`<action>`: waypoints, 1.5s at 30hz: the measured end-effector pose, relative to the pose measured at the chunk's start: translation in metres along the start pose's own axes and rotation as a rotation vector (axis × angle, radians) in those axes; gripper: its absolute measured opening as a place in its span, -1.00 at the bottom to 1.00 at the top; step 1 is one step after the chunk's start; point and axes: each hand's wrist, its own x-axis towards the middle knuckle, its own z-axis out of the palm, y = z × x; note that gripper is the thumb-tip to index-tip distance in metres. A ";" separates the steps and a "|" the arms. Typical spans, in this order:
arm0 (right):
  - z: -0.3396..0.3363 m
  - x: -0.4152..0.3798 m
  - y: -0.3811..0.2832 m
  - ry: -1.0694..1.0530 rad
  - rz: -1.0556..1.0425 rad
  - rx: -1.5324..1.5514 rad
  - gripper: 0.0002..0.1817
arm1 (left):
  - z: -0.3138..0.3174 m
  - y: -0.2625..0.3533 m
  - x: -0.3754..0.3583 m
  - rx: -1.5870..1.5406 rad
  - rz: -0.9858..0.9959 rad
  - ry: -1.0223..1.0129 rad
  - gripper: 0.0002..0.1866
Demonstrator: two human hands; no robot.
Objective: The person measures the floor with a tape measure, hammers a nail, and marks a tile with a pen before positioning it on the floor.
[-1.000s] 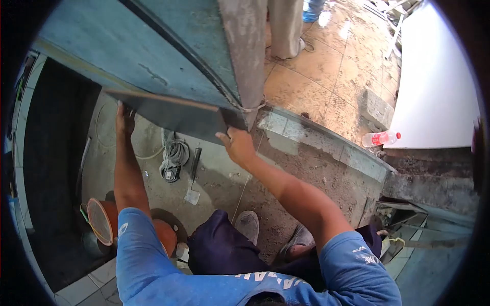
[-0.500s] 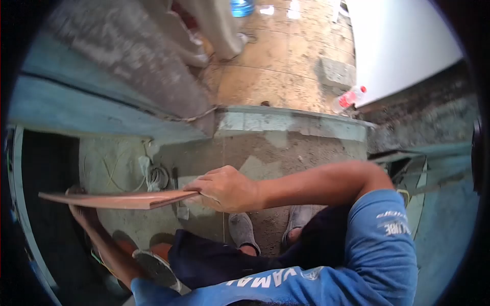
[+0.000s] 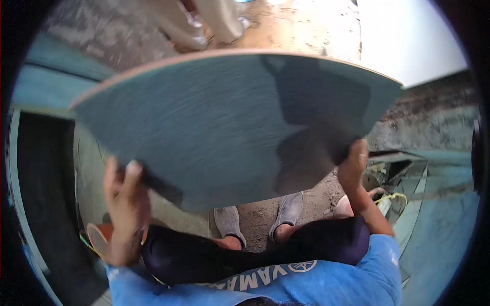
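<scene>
A large ceramic tile (image 3: 219, 127) with a dark grey, faintly glossy face and a reddish clay edge spans the middle of the view, tilted over my knees and feet. My left hand (image 3: 128, 199), smeared by motion, grips its lower left edge with thumb and fingers. At the lower right edge, my right hand (image 3: 352, 166) holds the tile, and its fingertips are partly hidden in shadow. A dark reflection covers the right part of the tile's face. The tile hides most of the floor and the raised sill beyond.
Another person's legs (image 3: 219, 23) stand on the tiled floor at the top. A white panel (image 3: 411, 41) leans at the upper right. An orange-rimmed bucket (image 3: 98, 238) is left of my knee. Scraps and a yellow cord (image 3: 395, 196) lie to the right.
The tile was nearly edge-on at left, with my right arm reaching across to it. Now its broad face is turned toward me, and my right hand has moved to the right side.
</scene>
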 end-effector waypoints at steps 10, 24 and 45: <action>-0.047 0.027 0.021 0.225 0.513 0.059 -0.30 | 0.054 -0.149 0.036 -0.336 -0.660 -0.788 -0.60; -0.011 0.051 0.151 0.077 0.628 -0.334 -0.35 | 0.024 -0.315 0.046 -0.219 -0.756 -0.401 -0.59; 0.016 0.070 0.181 0.010 0.681 -0.397 -0.37 | 0.012 -0.357 0.055 0.218 -0.559 -0.184 -0.66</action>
